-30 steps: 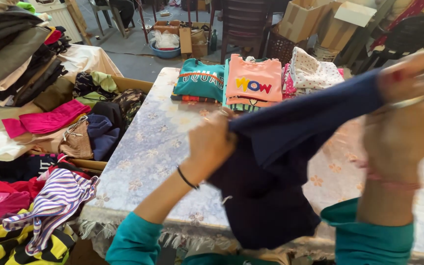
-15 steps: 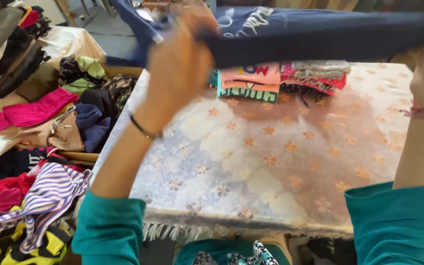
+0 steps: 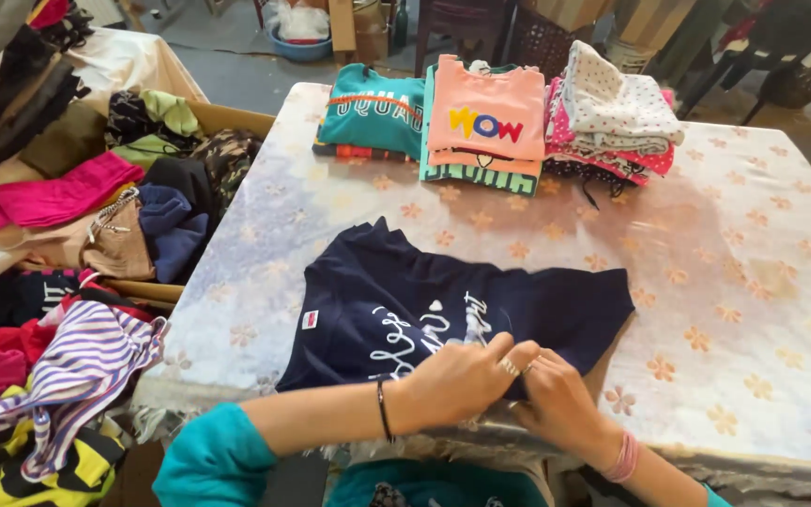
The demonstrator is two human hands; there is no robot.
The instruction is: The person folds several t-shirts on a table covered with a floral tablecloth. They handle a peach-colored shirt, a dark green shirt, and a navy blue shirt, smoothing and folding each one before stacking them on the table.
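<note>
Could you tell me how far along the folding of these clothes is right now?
Done: three folded stacks sit at the table's far edge. In hand: a navy shirt lies spread flat, left hand and right hand pinching its near hem. Left: loose clothes heaped beside the table.

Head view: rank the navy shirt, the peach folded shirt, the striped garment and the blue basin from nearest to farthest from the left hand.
1. Navy shirt: under the left hand, touching it at the near table edge.
2. Striped garment: off to the left, in the pile beside the table.
3. Peach folded shirt: on the stack at the table's far side.
4. Blue basin: on the floor beyond the table.
</note>
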